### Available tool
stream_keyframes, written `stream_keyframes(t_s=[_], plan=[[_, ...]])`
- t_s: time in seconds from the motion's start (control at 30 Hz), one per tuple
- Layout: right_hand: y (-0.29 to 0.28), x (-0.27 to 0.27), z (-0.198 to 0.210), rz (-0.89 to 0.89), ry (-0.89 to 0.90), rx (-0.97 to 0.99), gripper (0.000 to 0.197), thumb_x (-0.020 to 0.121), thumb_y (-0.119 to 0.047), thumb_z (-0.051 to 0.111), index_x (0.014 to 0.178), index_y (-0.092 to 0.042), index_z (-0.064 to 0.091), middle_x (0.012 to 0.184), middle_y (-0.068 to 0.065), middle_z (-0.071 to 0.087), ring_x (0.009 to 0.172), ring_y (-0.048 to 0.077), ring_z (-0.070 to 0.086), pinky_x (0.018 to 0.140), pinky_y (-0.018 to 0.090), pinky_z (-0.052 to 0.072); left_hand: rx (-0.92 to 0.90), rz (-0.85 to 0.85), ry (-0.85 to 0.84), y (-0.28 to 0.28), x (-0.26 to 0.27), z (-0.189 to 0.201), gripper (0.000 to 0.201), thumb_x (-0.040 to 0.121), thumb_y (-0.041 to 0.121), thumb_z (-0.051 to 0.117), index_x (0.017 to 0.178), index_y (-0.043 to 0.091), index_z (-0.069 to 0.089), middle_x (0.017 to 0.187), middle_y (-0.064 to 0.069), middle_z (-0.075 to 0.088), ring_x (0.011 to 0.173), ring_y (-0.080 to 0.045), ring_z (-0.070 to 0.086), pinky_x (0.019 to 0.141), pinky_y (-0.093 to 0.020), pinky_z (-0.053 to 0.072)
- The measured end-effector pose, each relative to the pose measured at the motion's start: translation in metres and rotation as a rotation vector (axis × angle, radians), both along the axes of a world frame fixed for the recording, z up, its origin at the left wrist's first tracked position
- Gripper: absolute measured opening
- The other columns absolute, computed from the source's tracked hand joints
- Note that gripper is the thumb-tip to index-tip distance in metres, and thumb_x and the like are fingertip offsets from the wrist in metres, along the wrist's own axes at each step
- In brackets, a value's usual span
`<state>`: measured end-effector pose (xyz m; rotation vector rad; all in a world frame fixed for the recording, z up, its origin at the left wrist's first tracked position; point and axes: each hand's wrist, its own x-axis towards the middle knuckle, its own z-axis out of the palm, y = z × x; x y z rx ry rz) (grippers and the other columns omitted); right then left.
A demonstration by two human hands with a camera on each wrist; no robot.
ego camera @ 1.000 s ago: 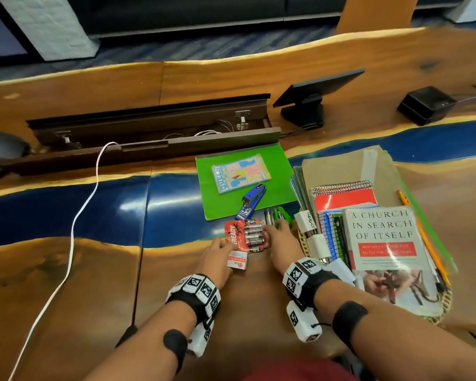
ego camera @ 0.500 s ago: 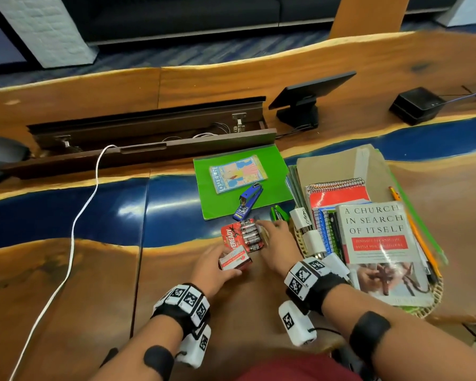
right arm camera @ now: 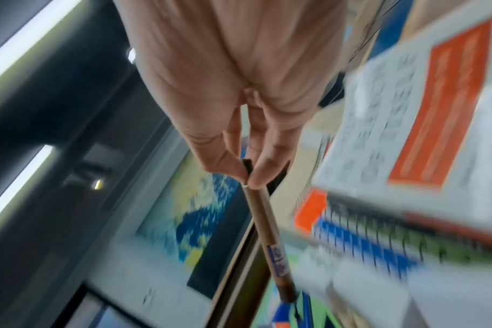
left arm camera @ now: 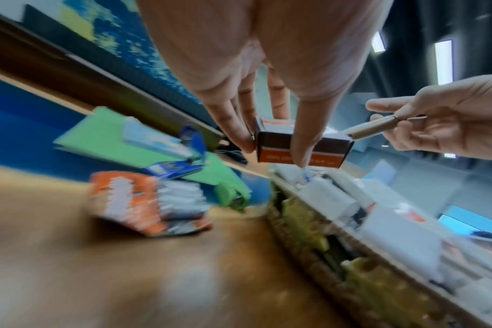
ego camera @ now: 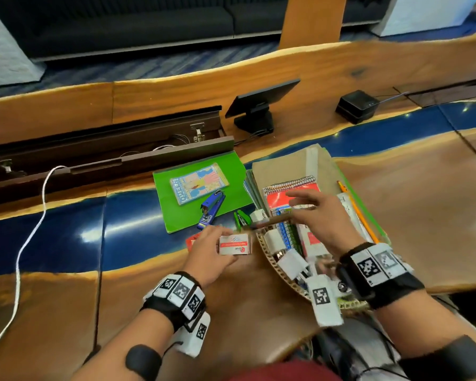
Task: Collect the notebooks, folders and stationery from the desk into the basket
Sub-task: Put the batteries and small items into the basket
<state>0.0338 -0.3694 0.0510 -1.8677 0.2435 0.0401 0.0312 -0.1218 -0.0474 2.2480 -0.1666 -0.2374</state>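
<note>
Both hands are carrying small stationery to the basket (ego camera: 270,257) at the right of the counter (ego camera: 245,303). The right hand (ego camera: 322,218) pinches a brown pen (right arm camera: 263,219) over the notebooks inside. The left hand (ego camera: 206,251) pinches a small box (ego camera: 234,244) just left of the rim. Next, each should probably lower and let go; the green folder (ego camera: 176,215), blue stapler (ego camera: 212,206) and battery pack (left arm camera: 143,199) remain on the counter.

left hand (ego camera: 208,250) gripping, right hand (ego camera: 323,220) pinching (fingers extended)

No text readable; small box (ego camera: 234,244) label, book cover blurred.
</note>
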Motion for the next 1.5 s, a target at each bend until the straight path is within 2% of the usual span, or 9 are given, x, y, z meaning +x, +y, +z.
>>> stream_keyframes(t_s=[0.13, 0.33, 0.57, 0.7, 0.87, 1.0, 1.17, 1.37, 1.5], plan=[[-0.05, -0.006, 0.008, -0.203, -0.036, 0.308, 0.035, 0.083, 0.013, 0.059, 0.099, -0.016, 0.072, 0.086, 0.004, 0.064, 0.08, 0.018, 0.065, 0.072, 0.025, 0.057, 0.063, -0.197, -0.088, -0.044, 0.023, 0.028, 0.045, 0.076, 0.007, 0.073, 0.117, 0.024, 0.061, 0.113, 0.011, 0.045, 0.105, -0.008, 0.05, 0.091, -0.019, 0.038], [-0.115, -0.015, -0.007, -0.601, -0.088, 0.521, 0.024, 0.09, 0.008, 0.056, 0.104, -0.007, 0.068, 0.087, 0.01, 0.061, 0.067, 0.016, 0.063, 0.071, 0.022, 0.057, 0.274, -0.451, -0.111, -0.105, 0.062, 0.049, 0.048, 0.078, 0.003, 0.069, 0.12, 0.024, 0.059, 0.124, 0.002, 0.044, 0.109, -0.016, 0.052, 0.091, -0.029, 0.045], [-0.149, -0.022, -0.037, -0.749, -0.034, 0.709, 0.032, 0.091, 0.011, 0.048, 0.118, 0.003, 0.061, 0.095, 0.012, 0.057, 0.087, 0.02, 0.057, 0.091, 0.032, 0.053, 0.378, -0.493, -0.015, -0.129, 0.07, 0.042, 0.05, 0.078, -0.003, 0.064, 0.118, 0.026, 0.057, 0.122, 0.003, 0.038, 0.113, -0.018, 0.047, 0.096, -0.03, 0.047], [-0.147, -0.025, -0.055, -0.76, 0.066, 0.533, 0.028, 0.089, 0.01, 0.054, 0.11, -0.003, 0.067, 0.085, 0.011, 0.063, 0.073, 0.019, 0.062, 0.078, 0.03, 0.056, 0.36, -0.502, -0.029, -0.125, 0.066, 0.035, 0.043, 0.079, 0.002, 0.067, 0.114, 0.028, 0.06, 0.119, 0.003, 0.04, 0.116, -0.019, 0.044, 0.101, -0.031, 0.042], [-0.141, -0.03, -0.069, -0.58, 0.245, 0.148, 0.018, 0.086, -0.01, 0.064, 0.094, -0.021, 0.075, 0.074, 0.001, 0.074, 0.072, 0.024, 0.069, 0.078, 0.046, 0.059, 0.323, -0.553, -0.018, -0.124, 0.059, 0.032, 0.045, 0.077, 0.005, 0.067, 0.115, 0.029, 0.061, 0.13, 0.001, 0.039, 0.128, -0.02, 0.036, 0.108, -0.033, 0.034], [-0.14, -0.029, -0.06, -0.499, 0.248, -0.03, 0.017, 0.089, -0.017, 0.059, 0.089, -0.025, 0.073, 0.062, -0.006, 0.068, 0.05, 0.009, 0.053, 0.05, 0.026, 0.04, 0.316, -0.553, 0.01, -0.125, 0.054, 0.037, 0.058, 0.074, 0.008, 0.067, 0.126, 0.031, 0.054, 0.137, 0.003, 0.037, 0.133, -0.019, 0.03, 0.114, -0.042, 0.028], [-0.143, -0.017, -0.063, -0.43, 0.205, -0.2, 0.014, 0.084, -0.018, 0.072, 0.096, -0.019, 0.065, 0.093, -0.001, 0.067, 0.079, 0.015, 0.064, 0.066, 0.03, 0.051, 0.333, -0.517, -0.02, -0.124, 0.052, 0.039, 0.063, 0.074, 0.02, 0.068, 0.13, 0.038, 0.046, 0.137, 0.008, 0.038, 0.131, -0.016, 0.031, 0.112, -0.048, 0.026], [-0.151, -0.004, -0.068, -0.368, 0.213, -0.371, 0.035, 0.075, -0.002, 0.071, 0.103, -0.023, 0.066, 0.089, -0.004, 0.069, 0.084, 0.018, 0.067, 0.078, 0.04, 0.057, 0.259, -0.479, -0.025, -0.124, 0.056, 0.04, 0.064, 0.076, 0.004, 0.062, 0.132, 0.03, 0.047, 0.132, 0.004, 0.04, 0.129, -0.017, 0.034, 0.111, -0.034, 0.032], [-0.152, 0.001, -0.071, -0.326, 0.223, -0.479, 0.035, 0.075, -0.002, 0.066, 0.102, -0.025, 0.07, 0.092, -0.004, 0.072, 0.083, 0.015, 0.067, 0.078, 0.033, 0.056, 0.285, -0.45, -0.054, -0.124, 0.057, 0.041, 0.055, 0.081, 0.008, 0.061, 0.131, 0.028, 0.048, 0.131, 0.003, 0.041, 0.126, -0.018, 0.035, 0.108, -0.032, 0.032]])
